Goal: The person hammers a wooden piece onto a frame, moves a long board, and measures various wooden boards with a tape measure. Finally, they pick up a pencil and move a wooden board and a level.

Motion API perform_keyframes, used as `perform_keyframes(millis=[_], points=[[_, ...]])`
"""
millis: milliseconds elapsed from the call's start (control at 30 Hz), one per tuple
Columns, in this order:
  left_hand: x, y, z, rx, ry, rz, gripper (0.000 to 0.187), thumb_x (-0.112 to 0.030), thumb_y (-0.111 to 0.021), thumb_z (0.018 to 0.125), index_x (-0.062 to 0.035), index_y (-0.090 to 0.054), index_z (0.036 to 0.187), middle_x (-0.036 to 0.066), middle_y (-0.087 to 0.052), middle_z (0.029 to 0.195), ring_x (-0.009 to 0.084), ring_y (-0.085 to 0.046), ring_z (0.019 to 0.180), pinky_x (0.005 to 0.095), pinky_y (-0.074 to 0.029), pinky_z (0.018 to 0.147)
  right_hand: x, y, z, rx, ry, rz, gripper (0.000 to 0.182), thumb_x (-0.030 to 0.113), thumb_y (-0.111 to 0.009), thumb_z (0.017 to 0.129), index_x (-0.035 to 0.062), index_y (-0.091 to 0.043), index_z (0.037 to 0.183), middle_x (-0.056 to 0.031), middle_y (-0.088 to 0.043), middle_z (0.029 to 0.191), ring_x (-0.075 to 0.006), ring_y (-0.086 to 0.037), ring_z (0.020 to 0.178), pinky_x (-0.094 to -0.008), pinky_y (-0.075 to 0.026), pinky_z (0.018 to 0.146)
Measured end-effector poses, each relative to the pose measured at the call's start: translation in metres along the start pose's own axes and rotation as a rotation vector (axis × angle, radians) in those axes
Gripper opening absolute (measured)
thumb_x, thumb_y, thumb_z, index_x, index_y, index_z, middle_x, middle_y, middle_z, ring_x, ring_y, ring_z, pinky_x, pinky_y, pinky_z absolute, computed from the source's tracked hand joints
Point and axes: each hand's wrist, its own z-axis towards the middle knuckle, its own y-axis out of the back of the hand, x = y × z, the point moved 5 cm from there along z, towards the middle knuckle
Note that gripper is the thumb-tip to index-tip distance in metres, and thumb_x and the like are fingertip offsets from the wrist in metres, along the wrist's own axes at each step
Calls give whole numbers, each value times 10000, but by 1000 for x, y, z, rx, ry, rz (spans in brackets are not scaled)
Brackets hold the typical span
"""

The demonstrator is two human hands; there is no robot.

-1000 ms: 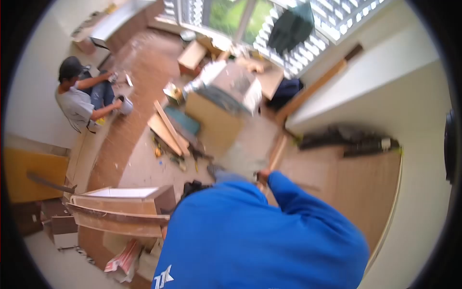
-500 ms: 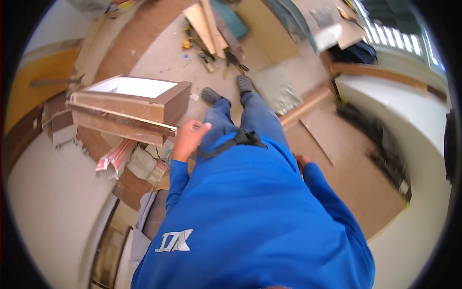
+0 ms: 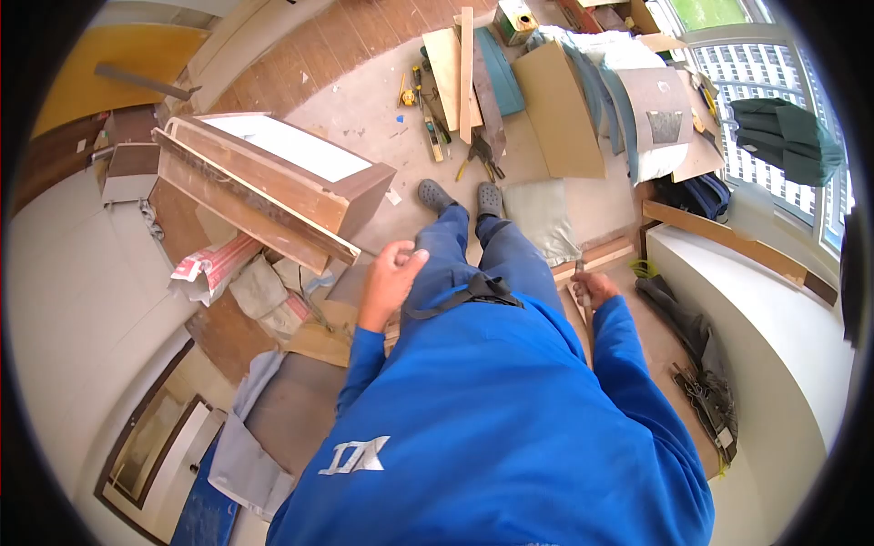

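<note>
My left hand (image 3: 391, 280) hangs just right of the lower corner of a brown wooden cabinet (image 3: 264, 182) with a white panel, its fingers curled and nothing visible in them. On the other side of my body, my right hand (image 3: 594, 288) is closed round a thin grey object (image 3: 579, 266), too small to name, whose tip sticks up from the fist. Behind that hand are wooden strips (image 3: 608, 251) on the floor. Both shoes (image 3: 435, 195) stand on the floor, beside a grey-green sheet (image 3: 537, 218).
Pliers (image 3: 481, 156), boards (image 3: 446, 77) and tools lie ahead on the floor. A cardboard sheet (image 3: 560, 114) leans beyond. At the left are a red-and-white bag (image 3: 217, 266) and cloths. A black bag (image 3: 696, 196) sits near the window; a dark bundle (image 3: 678, 314) lies at right.
The view has shifted, showing more of the window and floor ahead. My right hand has come up and forward from beside my body, with the thin object now visible in it.
</note>
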Motion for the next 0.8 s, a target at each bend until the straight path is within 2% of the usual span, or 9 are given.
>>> perform_keyframes(millis=[167, 333, 400, 500, 533, 567, 667, 733, 800], points=[[-26, -9, 42, -20, -166, 95, 543, -373, -736, 910, 32, -612, 1249, 124, -678, 874, 202, -658, 777, 344, -536, 719, 124, -63, -73, 163, 361, -81, 175, 243, -618, 1001, 69, -625, 1014, -16, -558, 709, -131, -504, 518, -289, -439, 459], [-15, -36, 74, 46, -66, -137, 540, -334, -730, 925, 47, -577, 1276, 127, -670, 848, 206, -651, 722, 339, -537, 680, 241, -123, -50, 378, 292, 194, 216, 238, -595, 1017, 37, -621, 1094, -40, -627, 797, -97, -481, 495, -224, -433, 442], [5, -51, 89, 106, 34, -176, 531, -313, -733, 922, 39, -573, 1287, 136, -664, 855, 210, -647, 724, 347, -540, 690, 267, -147, -3, 503, 75, 267, 230, 211, -586, 1017, 0, -604, 1107, -96, -679, 869, -93, -487, 500, -221, -460, 438], [39, -72, 125, -90, -80, 46, 510, -304, -720, 928, 27, -577, 1288, 174, -668, 975, 246, -663, 817, 382, -545, 747, 297, -181, 70, 189, 98, 317, 201, 114, -556, 1000, -40, -560, 1130, -189, -702, 952, -106, -499, 509, -230, -489, 449], [56, -81, 141, -127, -123, 106, 516, -305, -712, 929, 17, -567, 1304, 223, -616, 1166, 332, -629, 1029, 430, -515, 902, 311, -186, 103, 163, 88, 358, 186, 94, -543, 990, -41, -553, 1117, -205, -697, 964, -116, -517, 524, -246, -504, 471], [70, -88, 154, -141, -111, 97, 516, -305, -712, 929, 17, -567, 1304, 223, -616, 1166, 332, -629, 1029, 430, -515, 902, 316, -184, 151, 129, 73, 394, 171, 73, -531, 979, -43, -546, 1103, -222, -691, 976, -127, -535, 538, -262, -520, 493], [111, -103, 189, -334, -106, 330, 565, -325, -696, 933, 9, -519, 1353, 268, -503, 1351, 449, -436, 1301, 490, -367, 1109, 344, -194, 253, -79, 187, 388, 177, 57, -546, 957, -41, -549, 1105, -247, -666, 1021, -252, -630, 724, -326, -557, 617], [139, -122, 197, -349, -75, 396, 565, -329, -697, 930, 4, -523, 1352, 272, -503, 1352, 451, -449, 1290, 496, -378, 1099, 343, -190, 315, -123, 150, 369, 196, 75, -573, 958, -33, -556, 1121, -238, -663, 1005, -267, -631, 740, -333, -560, 640], [160, -146, 204, -366, -38, 465, 565, -333, -698, 928, 0, -526, 1351, 276, -503, 1354, 453, -462, 1279, 501, -390, 1089, 353, -182, 387, 34, 498, 183, 228, 122, -629, 954, -4, -579, 1137, -223, -662, 995, -263, -627, 745, -354, -554, 656]])
